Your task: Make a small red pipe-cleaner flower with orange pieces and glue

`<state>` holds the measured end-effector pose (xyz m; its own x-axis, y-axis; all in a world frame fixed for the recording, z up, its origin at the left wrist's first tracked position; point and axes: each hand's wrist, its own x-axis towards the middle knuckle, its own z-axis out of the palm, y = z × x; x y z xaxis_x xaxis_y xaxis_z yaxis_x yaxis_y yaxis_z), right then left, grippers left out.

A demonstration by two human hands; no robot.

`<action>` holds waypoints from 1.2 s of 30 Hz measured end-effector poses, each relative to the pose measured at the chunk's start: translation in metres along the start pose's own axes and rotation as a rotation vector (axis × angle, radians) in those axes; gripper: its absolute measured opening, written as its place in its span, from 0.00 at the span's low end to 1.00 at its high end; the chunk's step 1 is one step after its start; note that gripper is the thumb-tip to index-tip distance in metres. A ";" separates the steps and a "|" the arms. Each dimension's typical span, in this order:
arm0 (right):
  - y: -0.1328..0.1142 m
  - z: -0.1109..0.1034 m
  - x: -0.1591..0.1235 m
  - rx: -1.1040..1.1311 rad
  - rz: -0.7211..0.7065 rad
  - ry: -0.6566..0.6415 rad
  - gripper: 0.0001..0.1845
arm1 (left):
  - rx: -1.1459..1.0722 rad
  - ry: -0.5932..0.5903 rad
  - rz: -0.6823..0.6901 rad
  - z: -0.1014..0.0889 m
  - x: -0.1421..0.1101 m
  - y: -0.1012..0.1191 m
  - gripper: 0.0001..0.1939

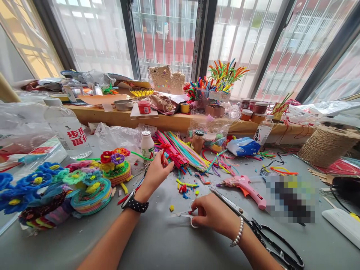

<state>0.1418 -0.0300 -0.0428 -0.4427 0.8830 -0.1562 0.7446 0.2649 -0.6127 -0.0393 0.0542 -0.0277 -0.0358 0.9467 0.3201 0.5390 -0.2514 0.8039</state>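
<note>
My left hand (pixel 158 170), wearing a black watch, is closed with its fingertips pinching a red fuzzy pipe-cleaner piece (pixel 165 147). A green pipe cleaner (pixel 140 155) runs leftward from near those fingers, passing by a small white bottle (pixel 146 145). Low over the grey table, my right hand (pixel 212 212) has thumb and fingers closed on the handles of small scissors (pixel 181 215), whose blades point left. Red, blue and yellow fuzzy scraps (pixel 183 188) lie between the hands. Beyond the left hand is a bundle of colourful pipe cleaners (pixel 185 150).
Large black-handled scissors (pixel 258 227) lie under the right forearm, near a pink glue gun (pixel 244 187). At left stand pipe-cleaner flowers (pixel 36 183) and a clear water bottle (pixel 67 131). A twine spool (pixel 326 144) stands right; a cluttered window ledge (pixel 112 118) runs along the back.
</note>
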 end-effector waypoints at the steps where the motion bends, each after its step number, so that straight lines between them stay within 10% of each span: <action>1: 0.000 0.000 -0.001 0.003 0.002 -0.011 0.11 | 0.004 -0.004 0.004 0.000 0.000 -0.001 0.13; 31: 0.009 -0.007 0.005 0.269 0.036 -0.031 0.08 | 0.039 -0.116 -0.096 0.020 0.003 -0.024 0.11; 36: 0.007 -0.013 0.028 0.142 0.070 0.221 0.14 | 0.039 -0.108 -0.088 0.022 0.003 -0.028 0.11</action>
<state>0.1412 0.0022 -0.0411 -0.2611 0.9645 -0.0389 0.6851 0.1568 -0.7114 -0.0360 0.0683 -0.0602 0.0048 0.9814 0.1920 0.5704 -0.1604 0.8056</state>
